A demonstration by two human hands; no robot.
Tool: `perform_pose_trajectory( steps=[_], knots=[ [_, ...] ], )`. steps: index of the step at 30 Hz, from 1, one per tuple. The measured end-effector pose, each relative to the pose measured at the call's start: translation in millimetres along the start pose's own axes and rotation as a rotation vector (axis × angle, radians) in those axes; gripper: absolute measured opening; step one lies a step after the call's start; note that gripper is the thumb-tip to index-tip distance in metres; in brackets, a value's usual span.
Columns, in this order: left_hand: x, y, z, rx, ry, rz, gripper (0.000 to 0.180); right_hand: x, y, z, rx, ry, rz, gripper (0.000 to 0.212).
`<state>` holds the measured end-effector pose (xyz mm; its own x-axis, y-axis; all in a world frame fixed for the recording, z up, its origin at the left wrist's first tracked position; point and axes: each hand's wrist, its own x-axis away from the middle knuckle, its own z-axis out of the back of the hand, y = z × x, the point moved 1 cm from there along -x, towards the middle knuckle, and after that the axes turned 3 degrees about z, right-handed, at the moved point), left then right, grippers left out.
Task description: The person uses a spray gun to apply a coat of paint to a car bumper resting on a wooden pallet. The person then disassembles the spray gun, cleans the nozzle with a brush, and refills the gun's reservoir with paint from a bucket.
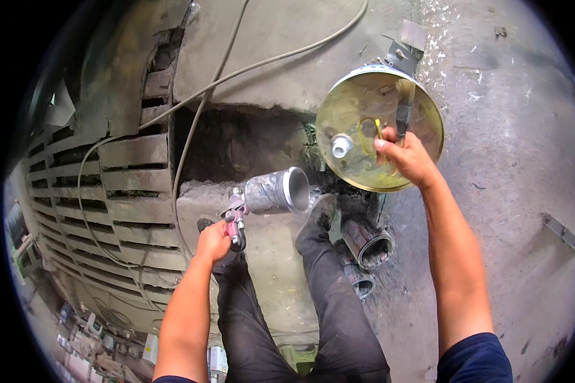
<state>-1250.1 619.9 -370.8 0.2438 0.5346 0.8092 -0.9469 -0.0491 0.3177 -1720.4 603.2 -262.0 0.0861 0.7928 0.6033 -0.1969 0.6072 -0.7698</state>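
My left hand (pixel 214 240) is closed round the red handle of a spray gun (pixel 236 220). A large grey-smeared cup (pixel 268 193) is joined to the gun and lies tilted sideways, its open mouth facing right. Above the round lid of a drum (pixel 348 96) at right, my right hand (pixel 407 156) pinches a thin yellow wire loop (pixel 362 135) between thumb and fingers. A paintbrush (pixel 404 110) with a dark ferrule lies on that lid, its handle partly hidden by the hand. A white spout cap (pixel 341 145) sits on the lid's left side.
Two paint-crusted cans (pixel 375 249) lie by my right foot (pixel 319 214). A dark pit (pixel 243 143) opens ahead, with slatted grating (pixel 134 191) at left. A hose (pixel 268 62) crosses the floor. A metal bar (pixel 562 233) rests far right.
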Motion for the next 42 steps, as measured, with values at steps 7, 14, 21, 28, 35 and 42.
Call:
perform_pose_trajectory(
  steps=[7,14,21,28,35,42],
  knots=[
    [-10.8,-32.4,-16.2,0.065,-0.072,0.089,0.015,0.5,22.3,-83.1,0.043,0.076,0.030,0.021],
    [-12.8,-61.1,-29.7,0.023,-0.198,0.159,0.022,4.1,27.4,-158.8,0.119,0.036,-0.092,0.020],
    [-28.3,-88.6,-52.9,0.020,-0.295,0.202,0.026,-2.4,68.0,-222.3,0.320,-0.022,0.067,0.015],
    [-35.1,-107.7,-71.5,0.037,-0.285,0.221,0.025,-5.8,115.4,-256.5,0.404,-0.023,0.123,0.014],
    [-30.8,-95.7,-62.3,0.069,-0.325,0.238,0.025,-6.1,94.7,-251.6,0.359,-0.036,0.090,0.021],
    [-22.4,-93.1,-61.2,0.148,-0.213,0.151,0.022,8.4,67.7,-202.6,0.085,0.048,-0.046,0.021]
  ],
)
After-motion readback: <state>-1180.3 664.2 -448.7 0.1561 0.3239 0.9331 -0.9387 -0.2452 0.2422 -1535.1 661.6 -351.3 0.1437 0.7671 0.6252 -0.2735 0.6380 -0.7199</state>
